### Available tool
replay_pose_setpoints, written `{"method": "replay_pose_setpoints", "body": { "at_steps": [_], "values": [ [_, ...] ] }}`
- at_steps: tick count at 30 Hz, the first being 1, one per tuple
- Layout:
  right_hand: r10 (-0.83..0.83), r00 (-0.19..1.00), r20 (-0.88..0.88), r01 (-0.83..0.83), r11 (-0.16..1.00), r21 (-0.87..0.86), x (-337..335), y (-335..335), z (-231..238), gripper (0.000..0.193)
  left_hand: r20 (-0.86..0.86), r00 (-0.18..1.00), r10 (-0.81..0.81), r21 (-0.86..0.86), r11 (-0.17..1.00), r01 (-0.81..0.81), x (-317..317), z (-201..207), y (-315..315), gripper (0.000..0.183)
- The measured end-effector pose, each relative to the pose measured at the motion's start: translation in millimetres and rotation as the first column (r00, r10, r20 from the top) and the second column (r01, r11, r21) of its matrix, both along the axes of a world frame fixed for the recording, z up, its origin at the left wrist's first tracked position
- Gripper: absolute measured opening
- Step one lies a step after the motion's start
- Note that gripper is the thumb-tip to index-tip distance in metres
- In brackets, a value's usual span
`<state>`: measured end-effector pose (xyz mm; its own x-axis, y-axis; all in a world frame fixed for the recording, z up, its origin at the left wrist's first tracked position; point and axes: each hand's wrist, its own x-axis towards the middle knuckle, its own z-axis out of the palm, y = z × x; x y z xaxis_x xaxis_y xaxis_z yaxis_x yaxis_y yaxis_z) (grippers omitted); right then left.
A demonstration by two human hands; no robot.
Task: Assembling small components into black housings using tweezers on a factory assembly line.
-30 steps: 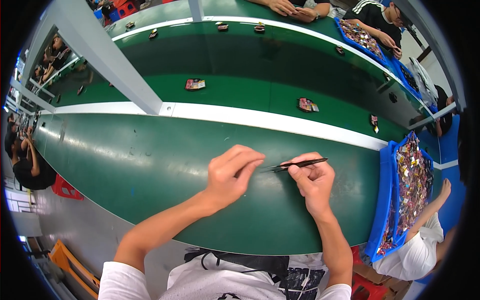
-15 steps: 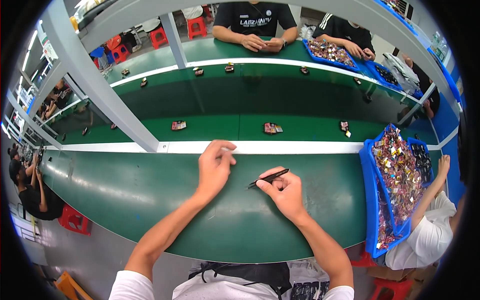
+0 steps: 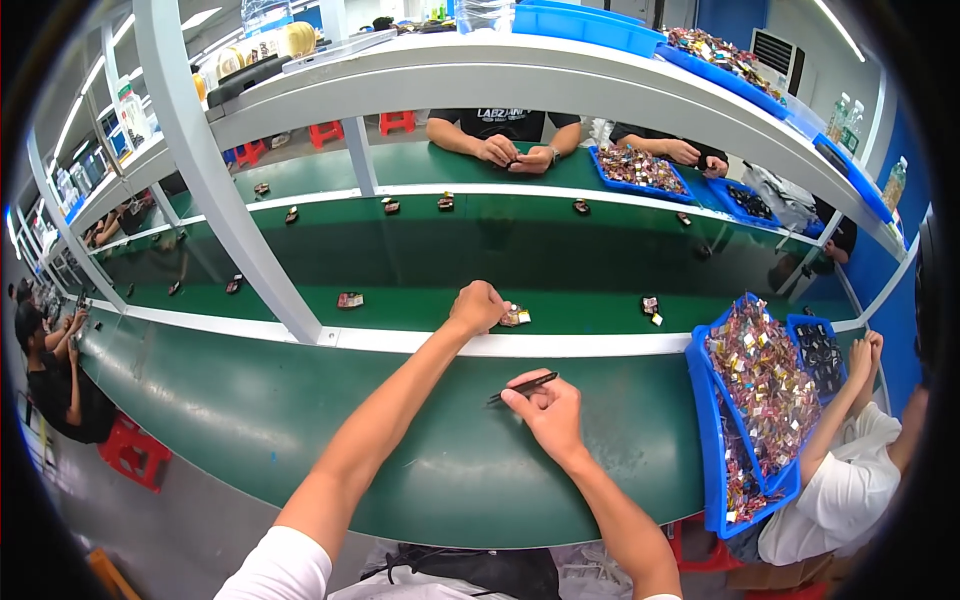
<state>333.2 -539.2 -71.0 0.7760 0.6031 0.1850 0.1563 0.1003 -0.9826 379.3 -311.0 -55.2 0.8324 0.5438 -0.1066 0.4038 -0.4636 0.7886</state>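
My left hand (image 3: 478, 306) reaches over the rail (image 3: 575, 346) along the bench's (image 3: 430, 440) far edge, its fingers bunched at the left side of a small piece (image 3: 517, 317) on the green belt (image 3: 590, 312). Whether they pinch it or only meet it, I cannot tell. My right hand (image 3: 550, 412) is above the bench, toward its far edge and left of the blue bin (image 3: 708, 440), pinching the black tweezers (image 3: 537, 382) between thumb and fingers.

The piece looks light, with loose, soft bits on a stiffer dark base; I'd take it by the sides of that base. Its long axis seems to run along the rail, though my hand may hide part. The tweezers look light, stiff and springy, with fine tips that could bend; mid-shank is the place to hold. They point left and slightly toward the near edge, blunt end right and farther off.
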Motion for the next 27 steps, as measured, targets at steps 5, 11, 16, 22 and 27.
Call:
{"method": "replay_pose_setpoints", "body": {
  "at_steps": [5,11,16,22,27],
  "values": [
    [0.02,0.999,-0.043,-0.019,1.0,0.01,1,1,-2,0.014,0.149,0.988,0.035,-0.198,0.98,-0.005,-36,14,0,0.017],
    [0.034,0.985,-0.171,-0.014,0.993,0.119,4,-6,9,0.013,0.29,0.956,0.03,-0.36,0.93,0.08,-129,22,-28,0.016],
    [0.074,0.983,-0.168,-0.041,0.981,0.189,-6,-9,31,0.011,0.241,0.967,0.076,-0.546,0.835,0.071,-182,13,-47,0.011],
    [0.021,0.987,0.158,-0.029,0.998,0.051,-20,-4,13,0.012,0.311,0.945,0.099,-0.547,0.832,0.093,-187,-5,-55,0.012],
    [-0.008,0.947,0.321,0.011,1.0,-0.008,-19,-3,8,0.012,0.371,0.925,0.085,-0.459,0.882,0.103,-187,-11,-61,0.013]
  ]
}}
